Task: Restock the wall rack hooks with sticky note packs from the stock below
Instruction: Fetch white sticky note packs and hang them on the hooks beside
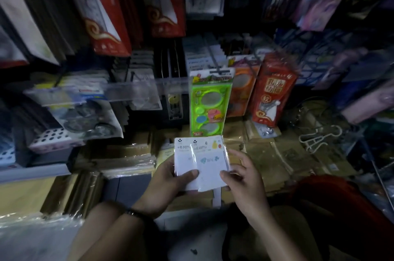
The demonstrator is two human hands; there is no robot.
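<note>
I saw both hands meet over a small stack of sticky note packs (204,159), low in the middle of the head view. The packs were white, in shiny clear wrap, and at least two lay fanned with their printed headers side by side at the top edge. They were held in the air, just under a green stencil pack (210,103) on the rack and above the wrapped brown stock (277,155) on the shelf below.

The left hand (168,178) grasped the stack from its left side, with the thumb laid across the front near the bottom and the fingers curled behind. A dark band (133,213) sat on that wrist. The right hand (245,177) gripped the stack's lower right corner, thumb on the front face. Its fingers ran up behind the right edge, so I could not see their tips.

Beside the green pack hung an orange pack (243,90), and next to that stood a red box (274,90), tilted. A white clip hanger (317,138) lay on the brown stock at the right. Higher up, red packs (102,11) hung in rows, blurred and dim. More wrapped goods filled the left side, too dark for me to make out.
</note>
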